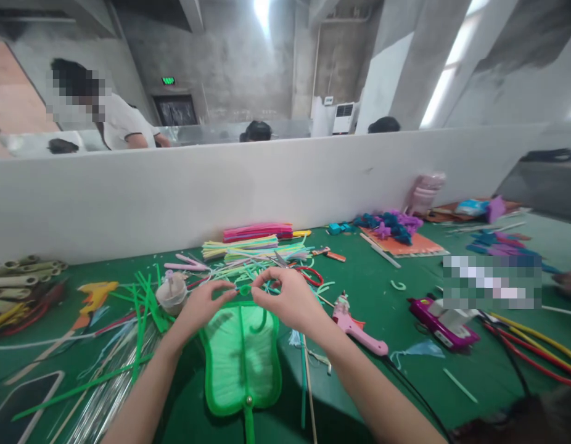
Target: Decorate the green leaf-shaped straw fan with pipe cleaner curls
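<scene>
My left hand [205, 303] is closed in a pinch on one end of a small curled green pipe cleaner [245, 289]. My right hand [285, 295] pinches the other side of the same piece, and a hooked green length [259, 324] hangs below those fingers. Just under both hands is a green fan-shaped piece [225, 364] with a fuzzy rim, a middle rib and a green stem running toward me. Its top edge is partly covered by my hands.
Pipe cleaner bundles [258, 232] and scissors [308, 275] lie behind my hands. A pink glue gun [359, 332] is to the right, near a purple power strip [443, 324]. On the left are a white cup [171, 295], a yellow glue gun [97, 295] and a phone [26, 404]. A white partition [151, 197] stands behind.
</scene>
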`<action>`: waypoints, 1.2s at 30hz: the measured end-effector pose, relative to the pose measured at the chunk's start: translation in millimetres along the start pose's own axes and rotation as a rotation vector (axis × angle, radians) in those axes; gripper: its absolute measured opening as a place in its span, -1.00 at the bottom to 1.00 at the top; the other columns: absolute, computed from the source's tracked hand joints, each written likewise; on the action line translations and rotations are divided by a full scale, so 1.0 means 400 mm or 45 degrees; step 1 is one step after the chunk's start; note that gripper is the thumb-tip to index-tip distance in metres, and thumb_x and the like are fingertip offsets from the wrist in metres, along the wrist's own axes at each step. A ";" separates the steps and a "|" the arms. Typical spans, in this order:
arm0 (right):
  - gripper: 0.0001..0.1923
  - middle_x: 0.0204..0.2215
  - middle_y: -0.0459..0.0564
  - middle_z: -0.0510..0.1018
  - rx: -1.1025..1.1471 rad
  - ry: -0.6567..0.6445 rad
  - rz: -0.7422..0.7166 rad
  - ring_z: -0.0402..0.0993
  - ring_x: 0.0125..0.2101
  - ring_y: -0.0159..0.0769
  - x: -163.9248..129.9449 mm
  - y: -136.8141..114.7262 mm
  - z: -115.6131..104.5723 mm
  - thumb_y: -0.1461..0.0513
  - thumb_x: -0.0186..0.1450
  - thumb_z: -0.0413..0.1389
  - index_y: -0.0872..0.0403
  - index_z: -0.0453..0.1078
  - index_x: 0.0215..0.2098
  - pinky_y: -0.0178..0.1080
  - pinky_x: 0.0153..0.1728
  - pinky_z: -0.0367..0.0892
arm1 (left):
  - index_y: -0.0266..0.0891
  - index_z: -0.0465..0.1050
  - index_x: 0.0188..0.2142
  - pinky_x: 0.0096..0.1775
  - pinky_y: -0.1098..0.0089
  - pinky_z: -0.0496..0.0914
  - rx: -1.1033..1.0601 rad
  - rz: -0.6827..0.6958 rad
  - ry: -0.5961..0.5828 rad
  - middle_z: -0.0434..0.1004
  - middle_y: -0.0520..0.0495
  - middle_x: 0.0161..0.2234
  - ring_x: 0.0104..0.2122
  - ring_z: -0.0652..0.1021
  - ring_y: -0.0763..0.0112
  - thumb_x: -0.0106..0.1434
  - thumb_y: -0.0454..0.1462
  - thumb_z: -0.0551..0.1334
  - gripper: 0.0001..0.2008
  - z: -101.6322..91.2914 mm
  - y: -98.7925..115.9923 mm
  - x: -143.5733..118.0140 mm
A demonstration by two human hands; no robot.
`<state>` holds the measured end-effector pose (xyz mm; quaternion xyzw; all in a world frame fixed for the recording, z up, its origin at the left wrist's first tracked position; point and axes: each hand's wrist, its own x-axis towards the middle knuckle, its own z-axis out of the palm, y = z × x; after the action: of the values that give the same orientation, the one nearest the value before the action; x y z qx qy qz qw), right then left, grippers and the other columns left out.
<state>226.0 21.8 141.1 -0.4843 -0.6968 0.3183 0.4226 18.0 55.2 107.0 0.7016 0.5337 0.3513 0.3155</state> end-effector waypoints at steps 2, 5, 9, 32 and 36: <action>-0.93 -0.43 -0.08 0.63 0.013 -0.019 0.012 0.51 -0.37 -0.31 -0.003 0.014 0.011 0.28 0.13 0.17 0.08 0.50 -0.42 -0.27 -0.30 0.33 | -0.18 0.59 -0.25 -0.06 0.25 0.38 -0.035 0.023 0.073 0.64 -0.13 -0.18 -0.12 0.56 0.13 0.22 0.05 0.19 -0.61 0.003 0.021 -0.025; -0.93 -0.43 -0.08 0.62 0.037 -0.047 -0.029 0.51 -0.39 -0.34 -0.012 0.018 0.020 0.29 0.15 0.15 0.10 0.49 -0.41 -0.31 -0.33 0.33 | -0.16 0.56 -0.18 -0.10 0.33 0.39 -0.070 0.045 0.052 0.63 -0.07 -0.21 -0.17 0.57 0.21 0.23 0.00 0.22 -0.66 0.003 0.070 -0.072; -0.95 -0.44 -0.07 0.61 0.033 -0.096 -0.034 0.50 -0.40 -0.36 -0.027 0.011 0.025 0.29 0.16 0.17 0.11 0.48 -0.42 -0.31 -0.35 0.33 | -0.16 0.58 -0.23 -0.21 0.38 0.37 -0.050 0.069 -0.012 0.61 -0.01 -0.34 -0.30 0.55 0.28 0.20 -0.10 0.30 -0.77 0.012 0.107 -0.105; -0.87 -0.46 -0.02 0.53 0.007 0.588 -0.463 0.46 -0.39 -0.30 -0.103 0.027 0.153 0.30 0.34 0.08 0.09 0.44 -0.36 -0.25 -0.35 0.37 | -0.26 0.50 -0.46 -0.25 0.45 0.35 -1.087 -0.127 0.549 0.51 0.06 -0.50 -0.41 0.46 0.45 0.05 -0.17 0.43 -0.78 0.151 0.117 -0.120; -0.88 -0.42 0.00 0.56 0.059 0.607 -0.463 0.48 -0.35 -0.27 -0.096 0.034 0.142 0.31 0.32 0.10 0.09 0.46 -0.35 -0.23 -0.30 0.39 | -0.24 0.51 -0.48 -0.26 0.46 0.35 -1.141 -0.162 0.556 0.51 0.08 -0.50 -0.42 0.45 0.47 0.05 -0.16 0.43 -0.79 0.165 0.123 -0.110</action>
<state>187.4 -12.0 93.9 -0.4029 -0.6457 0.1308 0.6353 90.4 -3.3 103.7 0.3734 0.4258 0.6647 0.4873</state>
